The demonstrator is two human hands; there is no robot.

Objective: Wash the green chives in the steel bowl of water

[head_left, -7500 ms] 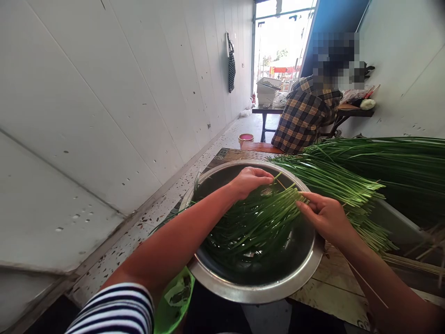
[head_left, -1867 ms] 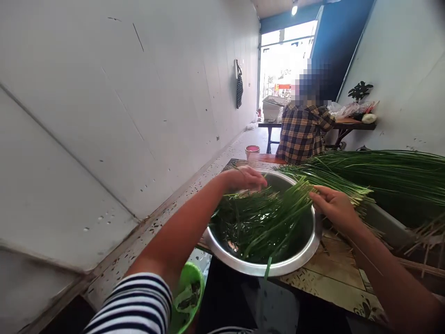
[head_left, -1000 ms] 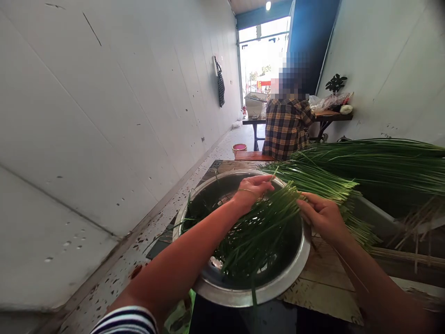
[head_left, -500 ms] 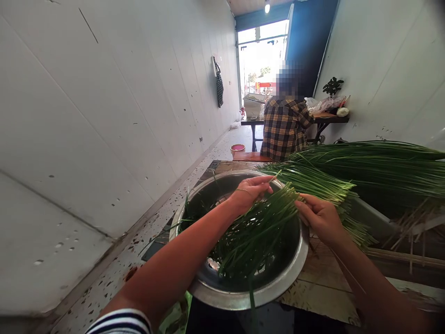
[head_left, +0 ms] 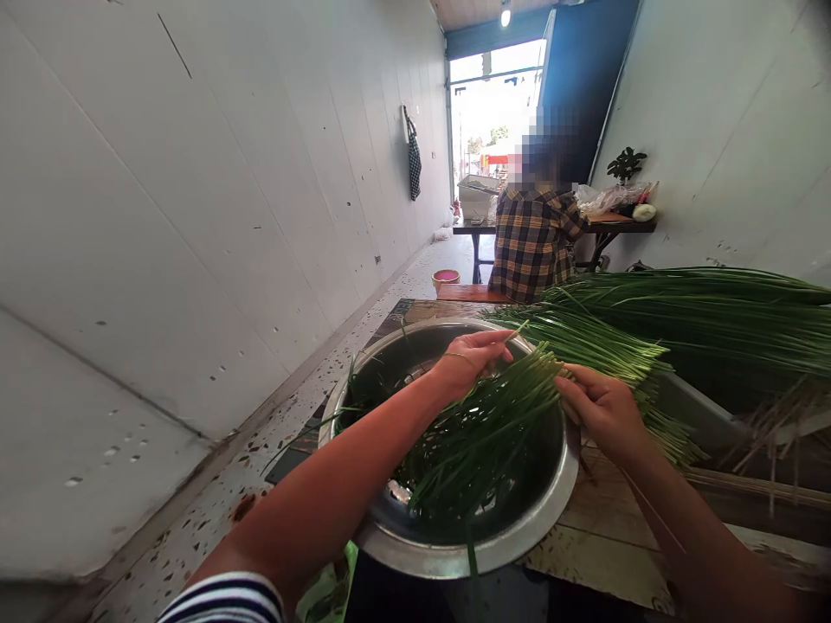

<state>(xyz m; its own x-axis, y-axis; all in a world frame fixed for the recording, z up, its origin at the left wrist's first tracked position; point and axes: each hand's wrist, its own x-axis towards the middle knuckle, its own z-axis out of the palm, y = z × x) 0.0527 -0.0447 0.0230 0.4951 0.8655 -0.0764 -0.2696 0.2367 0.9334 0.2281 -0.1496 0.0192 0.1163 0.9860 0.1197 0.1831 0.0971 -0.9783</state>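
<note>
A large steel bowl (head_left: pixel 519 538) sits on the table's near corner with a bundle of long green chives (head_left: pixel 493 428) lying across it. My left hand (head_left: pixel 468 359) reaches over the bowl's far side, fingers pinched on a thin chive stalk at the cut ends. My right hand (head_left: pixel 601 407) grips the cut ends of the same bundle at the bowl's right rim. Both forearms stretch over the bowl.
A big heap of chives (head_left: pixel 701 320) fills the table to the right. A person in a plaid shirt (head_left: pixel 536 247) sits ahead, back turned, by a dark table (head_left: pixel 616 227). A pink bucket (head_left: pixel 445 279) stands on the floor. White wall runs along the left.
Both hands stay on the chive ends over the bowl with only slight shifts. The view has drifted a little as my head moved.
</note>
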